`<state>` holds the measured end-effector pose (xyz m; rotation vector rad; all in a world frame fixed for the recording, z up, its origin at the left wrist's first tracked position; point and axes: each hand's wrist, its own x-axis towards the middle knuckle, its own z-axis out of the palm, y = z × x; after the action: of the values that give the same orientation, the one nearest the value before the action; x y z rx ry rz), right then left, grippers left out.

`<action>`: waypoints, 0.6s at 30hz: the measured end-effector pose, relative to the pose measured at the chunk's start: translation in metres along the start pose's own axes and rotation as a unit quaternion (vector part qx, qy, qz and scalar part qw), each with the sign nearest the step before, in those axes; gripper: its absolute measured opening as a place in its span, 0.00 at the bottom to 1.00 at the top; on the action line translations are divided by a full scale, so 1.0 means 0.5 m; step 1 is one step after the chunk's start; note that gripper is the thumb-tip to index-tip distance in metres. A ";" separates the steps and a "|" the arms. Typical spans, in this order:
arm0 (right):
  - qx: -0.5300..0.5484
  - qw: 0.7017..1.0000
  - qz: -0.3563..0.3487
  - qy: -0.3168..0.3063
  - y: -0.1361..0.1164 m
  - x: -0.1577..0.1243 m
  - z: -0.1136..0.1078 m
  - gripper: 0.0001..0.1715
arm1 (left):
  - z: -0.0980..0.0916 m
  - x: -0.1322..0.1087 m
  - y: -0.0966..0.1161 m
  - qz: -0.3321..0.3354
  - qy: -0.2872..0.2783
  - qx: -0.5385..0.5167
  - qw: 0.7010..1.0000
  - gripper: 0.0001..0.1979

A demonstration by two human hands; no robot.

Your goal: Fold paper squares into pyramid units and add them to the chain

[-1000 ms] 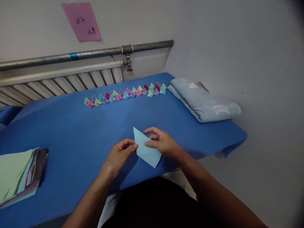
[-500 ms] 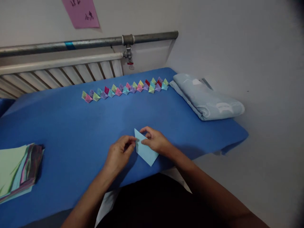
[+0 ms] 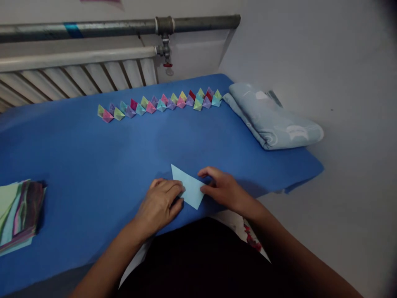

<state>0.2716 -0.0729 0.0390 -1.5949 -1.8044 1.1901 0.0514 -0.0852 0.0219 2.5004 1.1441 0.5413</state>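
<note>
A light blue sheet of folded paper (image 3: 192,189) lies on the blue-covered surface in front of me, with one pointed corner toward the upper left. My left hand (image 3: 163,200) has its bent fingers on the paper's left edge, pressing and holding it there. At the right corner is my right hand (image 3: 221,188), its thumb tip on the paper and its index finger raised apart above. Other right fingers curl behind that corner, partly hidden. Farther back stands a double row of small folded-paper pieces (image 3: 151,107) in pink, green, purple, blue, yellow and red.
A stack of coloured paper sheets (image 3: 18,215) sits at the left. To the right, against the wall, lies a folded light blue blanket (image 3: 269,120). A radiator (image 3: 77,78) and a metal pipe (image 3: 124,30) with a red-handled valve (image 3: 167,65) run behind the blue cover (image 3: 124,149).
My right hand has slid right, from the paper's upper edge to its right corner. My left hand has moved onto the left edge. The paper lies turned and flatter; the view has tilted down.
</note>
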 end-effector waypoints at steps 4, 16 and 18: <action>0.137 0.988 0.069 -0.007 0.009 -0.024 0.002 0.13 | 0.008 -0.008 0.012 0.024 0.030 0.040 0.998 0.13; -0.052 0.990 -0.120 0.047 0.041 -0.041 -0.002 0.19 | 0.041 -0.011 0.010 0.073 0.130 0.101 0.984 0.08; -0.142 0.971 -0.184 0.057 0.043 -0.046 -0.001 0.23 | 0.042 -0.010 0.011 0.073 0.134 0.102 0.983 0.08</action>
<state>0.2893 -0.0953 0.0262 -1.3532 -2.1465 0.6838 0.0616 -0.0955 0.0053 2.7673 1.1683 0.8623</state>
